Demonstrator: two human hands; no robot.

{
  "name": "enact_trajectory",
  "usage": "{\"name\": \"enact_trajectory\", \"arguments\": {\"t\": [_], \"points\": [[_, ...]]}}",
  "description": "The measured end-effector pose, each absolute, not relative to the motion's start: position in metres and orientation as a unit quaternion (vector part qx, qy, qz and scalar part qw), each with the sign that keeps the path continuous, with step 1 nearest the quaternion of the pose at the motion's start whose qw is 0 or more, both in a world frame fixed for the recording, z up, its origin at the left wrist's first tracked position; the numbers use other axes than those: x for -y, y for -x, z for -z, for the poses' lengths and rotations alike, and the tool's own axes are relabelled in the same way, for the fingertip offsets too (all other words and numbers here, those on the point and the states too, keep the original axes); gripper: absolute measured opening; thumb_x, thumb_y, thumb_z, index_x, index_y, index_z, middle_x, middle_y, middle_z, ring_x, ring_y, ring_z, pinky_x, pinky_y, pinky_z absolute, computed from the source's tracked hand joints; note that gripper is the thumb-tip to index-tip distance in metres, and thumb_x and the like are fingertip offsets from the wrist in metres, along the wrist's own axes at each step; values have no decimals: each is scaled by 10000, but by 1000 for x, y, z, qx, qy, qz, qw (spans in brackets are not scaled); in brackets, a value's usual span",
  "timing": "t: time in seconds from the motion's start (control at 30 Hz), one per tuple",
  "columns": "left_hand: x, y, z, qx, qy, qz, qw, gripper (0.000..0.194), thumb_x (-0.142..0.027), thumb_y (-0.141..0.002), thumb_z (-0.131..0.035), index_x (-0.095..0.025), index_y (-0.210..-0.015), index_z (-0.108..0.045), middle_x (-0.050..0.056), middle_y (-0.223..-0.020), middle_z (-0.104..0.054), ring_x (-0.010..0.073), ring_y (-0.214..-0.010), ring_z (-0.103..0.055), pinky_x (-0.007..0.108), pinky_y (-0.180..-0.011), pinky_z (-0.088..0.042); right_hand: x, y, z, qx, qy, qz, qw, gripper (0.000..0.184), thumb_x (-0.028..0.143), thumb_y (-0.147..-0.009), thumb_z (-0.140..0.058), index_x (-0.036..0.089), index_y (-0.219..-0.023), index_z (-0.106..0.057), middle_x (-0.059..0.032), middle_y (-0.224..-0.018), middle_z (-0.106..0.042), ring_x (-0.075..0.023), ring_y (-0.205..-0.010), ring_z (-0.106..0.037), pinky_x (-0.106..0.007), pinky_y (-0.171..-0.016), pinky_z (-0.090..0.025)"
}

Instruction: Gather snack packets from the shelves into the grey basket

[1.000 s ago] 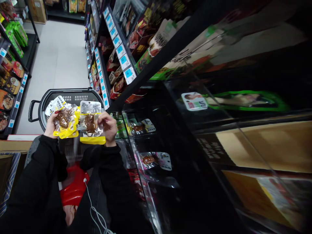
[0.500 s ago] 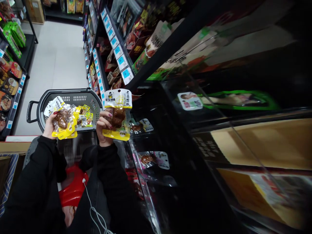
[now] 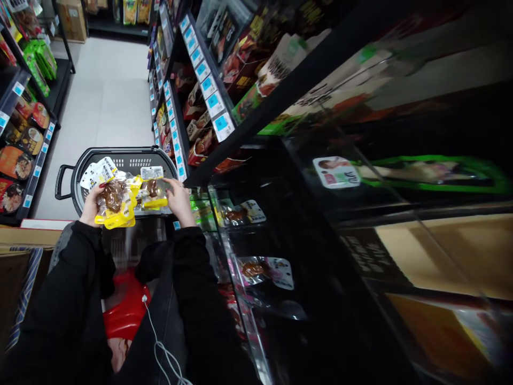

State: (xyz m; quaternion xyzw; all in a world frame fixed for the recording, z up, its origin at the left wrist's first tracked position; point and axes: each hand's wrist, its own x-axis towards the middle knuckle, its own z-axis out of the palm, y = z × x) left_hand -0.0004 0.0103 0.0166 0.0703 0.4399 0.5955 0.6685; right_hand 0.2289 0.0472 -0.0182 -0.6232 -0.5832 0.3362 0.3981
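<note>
Head-worn view down a shop aisle, with two bare hands in black sleeves over a grey shopping basket (image 3: 120, 150). The left hand (image 3: 92, 207) pinches a fanned bunch of vacuum packs (image 3: 114, 198), clear with yellow ends and white tops, brown food sealed inside; the bunch lies above the near left part of the basket. The right hand (image 3: 181, 202) is just right of a single vacuum pack (image 3: 152, 190), also yellow-ended with a brown piece inside, its fingers stretched toward the pack's right edge; whether they pinch it or are apart from it, I cannot tell. That pack is just right of the left hand's bunch, over or in the basket. The basket's black handle (image 3: 62, 182) juts out left of the left grip. Right of the right hand, past a clear divider (image 3: 240, 278), two more packs lie on a dark shelf: a yellow-and-white pouch (image 3: 244, 211) and, nearer the wearer, a pink-and-white pouch (image 3: 266, 270). Beyond the right hand, shelves carry blue-and-white price labels (image 3: 208, 85). Below both grips, a white cable (image 3: 160, 347) hangs by the wearer's legs
</note>
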Motion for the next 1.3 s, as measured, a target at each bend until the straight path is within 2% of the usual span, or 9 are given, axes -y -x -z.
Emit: {"name": "enact_trajectory", "arguments": {"t": [0.07,0.13,0.23,0.33,0.43,0.7,1.03,1.17,1.3], "points": [[-9,-1,-16,-437,-70,-582,682,224,-204,-669,-616,-152,-883,-656,67,-831,-726,281,-944,-667,397,-860,-544,-45,-217,9,595,613,-320,409,236,106,-730,-533,183,-907,-671,-96,-1038,-621,-208,-966,-543,-358,-877,-405],[-8,-3,-15,-436,-72,-570,693,226,-200,-672,-624,-152,-889,-660,66,-812,-727,282,-930,-672,403,-859,-545,-37,-202,-2,612,564,-347,433,141,228,-778,-573,177,-877,-658,-75,-929,-629,-169,-800,-548,-308,-759,-431],[-7,-9,-13,-435,-70,-546,713,223,-192,-674,-637,-150,-891,-666,71,-817,-728,289,-928,-672,413,-855,-547,-22,-178,-13,648,487,-383,444,192,367,-784,-608,187,-848,-620,-23,-794,-609,-132,-660,-508,-264,-655,-404],[-6,-15,-11,-436,-63,-524,729,224,-176,-688,-637,-149,-908,-672,74,-859,-731,288,-939,-670,407,-851,-549,-14,-159,-14,668,489,-372,419,210,365,-711,-684,193,-748,-569,6,-704,-564,-140,-665,-498,-265,-666,-378],[-6,-17,-9,-435,-66,-528,727,214,-182,-712,-645,-147,-922,-677,74,-875,-731,276,-932,-673,384,-852,-547,-13,-154,-9,643,493,-398,430,182,320,-757,-619,197,-686,-506,27,-646,-519,-123,-615,-465,-249,-628,-353],[-5,-12,-11,-442,-68,-518,729,228,-227,-734,-659,-136,-944,-663,62,-786,-729,255,-860,-693,372,-805,-560,-13,-166,-8,566,464,-459,504,211,371,-842,-519,201,-745,-441,43,-645,-444,-95,-571,-420,-220,-565,-320],[-3,-7,-9,-423,-74,-479,766,300,-234,-738,-631,-144,-1023,-655,89,-841,-734,275,-819,-697,384,-732,-579,-16,-183,-6,574,402,-518,491,294,451,-841,-537,206,-741,-407,47,-625,-400,-90,-540,-375,-221,-517,-276],[-3,-7,-12,-426,-62,-469,771,265,-216,-733,-611,-118,-973,-665,93,-795,-730,278,-809,-696,393,-740,-577,-19,-181,-4,523,399,-509,555,378,515,-803,-572,209,-717,-368,49,-625,-343,-85,-532,-326,-220,-507,-264],[-4,-9,-14,-440,-48,-484,755,230,-154,-718,-578,-138,-929,-666,63,-741,-722,256,-777,-696,395,-753,-576,-20,-179,-4,495,414,-472,601,364,515,-810,-560,211,-744,-371,44,-641,-351,-89,-554,-334,-225,-529,-285]]}}
